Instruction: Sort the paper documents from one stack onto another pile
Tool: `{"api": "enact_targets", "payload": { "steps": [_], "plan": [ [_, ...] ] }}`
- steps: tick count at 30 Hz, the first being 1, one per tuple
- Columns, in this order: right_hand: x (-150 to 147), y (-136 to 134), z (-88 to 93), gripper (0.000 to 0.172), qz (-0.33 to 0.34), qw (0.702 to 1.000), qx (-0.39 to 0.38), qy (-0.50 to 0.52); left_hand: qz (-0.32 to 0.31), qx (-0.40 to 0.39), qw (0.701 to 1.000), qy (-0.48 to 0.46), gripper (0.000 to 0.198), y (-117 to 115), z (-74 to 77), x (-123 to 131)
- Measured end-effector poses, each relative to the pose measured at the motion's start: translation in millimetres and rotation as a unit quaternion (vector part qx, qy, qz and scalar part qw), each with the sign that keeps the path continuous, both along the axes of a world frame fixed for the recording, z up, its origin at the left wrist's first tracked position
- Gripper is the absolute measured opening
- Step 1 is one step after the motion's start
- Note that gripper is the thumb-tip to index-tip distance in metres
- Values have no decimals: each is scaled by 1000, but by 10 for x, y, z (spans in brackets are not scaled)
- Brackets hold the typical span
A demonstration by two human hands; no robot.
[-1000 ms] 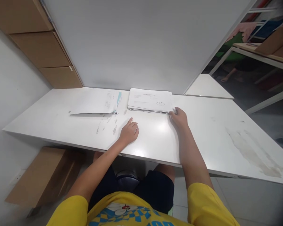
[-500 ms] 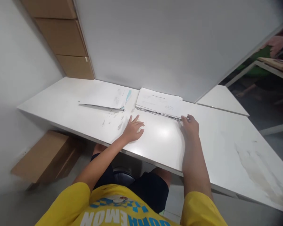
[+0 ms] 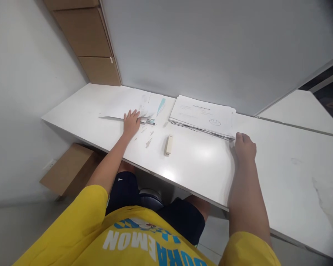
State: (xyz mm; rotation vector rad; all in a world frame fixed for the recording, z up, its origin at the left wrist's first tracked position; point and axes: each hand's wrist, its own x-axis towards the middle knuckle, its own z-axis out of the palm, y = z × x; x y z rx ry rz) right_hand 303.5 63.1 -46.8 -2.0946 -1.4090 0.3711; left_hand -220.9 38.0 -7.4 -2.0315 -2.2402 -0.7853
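My left hand (image 3: 131, 123) lies with fingers stretched over the front edge of a stack of white papers (image 3: 122, 101), whose right end has a light-blue mark. My right hand (image 3: 245, 146) is curled at the front right corner of a second stack of printed papers (image 3: 201, 114), thumb and fingers closed at its edge. A round stamp shows on that top sheet. A small cream-coloured stapler (image 3: 168, 145) lies on the table between my hands, touched by neither.
The white table (image 3: 194, 173) runs along a grey partition (image 3: 199, 48). Cardboard boxes (image 3: 100, 70) are piled at the back left. Another box (image 3: 69, 168) is below the table on the left. Grey smudges mark the tabletop near the left stack.
My left hand has moved left and away from me onto the left papers, uncovering the stapler. My right hand remains at the right stack's corner. The view has shifted slightly.
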Motion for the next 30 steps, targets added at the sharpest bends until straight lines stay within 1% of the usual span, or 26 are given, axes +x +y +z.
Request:
{"api": "enact_targets", "payload": {
  "steps": [4,7,12,15,18,21,25,28,30],
  "plan": [
    [-24,-44,52,67,-7,1000,-15,11,-4,-2,1000,-18,48,-21,-19,37],
    [-37,-59,74,68,-10,1000,-25,11,0,2,999,-32,48,-5,-39,16],
    [-24,-43,53,62,8,1000,-5,2,14,20,997,-78,49,80,-117,-85],
    [-4,-23,22,59,15,1000,3,2,41,13,994,-96,50,156,-135,-144],
    [7,-10,4,60,15,1000,-1,3,96,4,990,-101,51,240,-115,-162],
    [6,-5,1,59,15,1000,-11,0,132,-18,987,-85,67,292,-91,-123],
    [-2,-2,-5,56,22,1000,-1,-5,128,-45,989,-58,90,275,-79,-47],
    [-10,4,-10,52,26,1000,6,-8,120,-50,991,-40,98,241,-82,-24],
    [-19,6,-4,50,24,1000,1,-9,116,-47,991,-36,98,229,-83,-23]
  ]
}}
